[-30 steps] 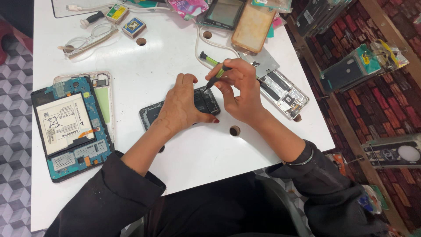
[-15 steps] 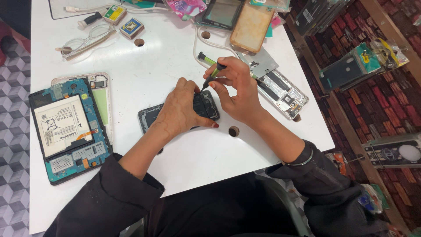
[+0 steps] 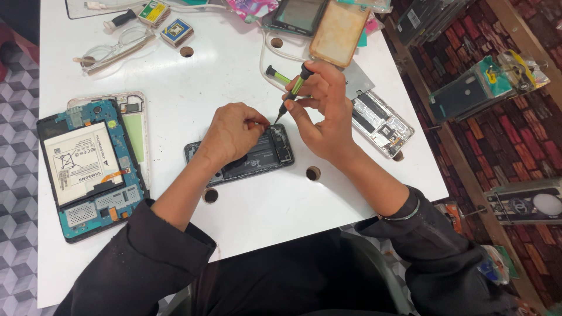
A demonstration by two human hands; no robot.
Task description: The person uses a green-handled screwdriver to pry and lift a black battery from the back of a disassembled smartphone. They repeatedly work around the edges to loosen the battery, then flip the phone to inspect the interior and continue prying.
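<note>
An opened phone (image 3: 249, 153) is found lying flat near the middle of the white table (image 3: 234, 64), its dark inner face up and its long side tilted slightly against the table's near edge. Bare tabletop is left in front of it and beyond it — more on the far side. The left hand (image 3: 231, 133) is laid over the phone's middle, fingers curled and pressed down on it. A thin screwdriver (image 3: 291, 93) with a green-and-black handle is pinched in the right hand (image 3: 325, 114), its tip set at the phone's upper right corner. An opened tablet (image 3: 88, 167) is noted well apart at the left edge; a second dismantled phone (image 3: 380, 123) lies just right of the hand.
</note>
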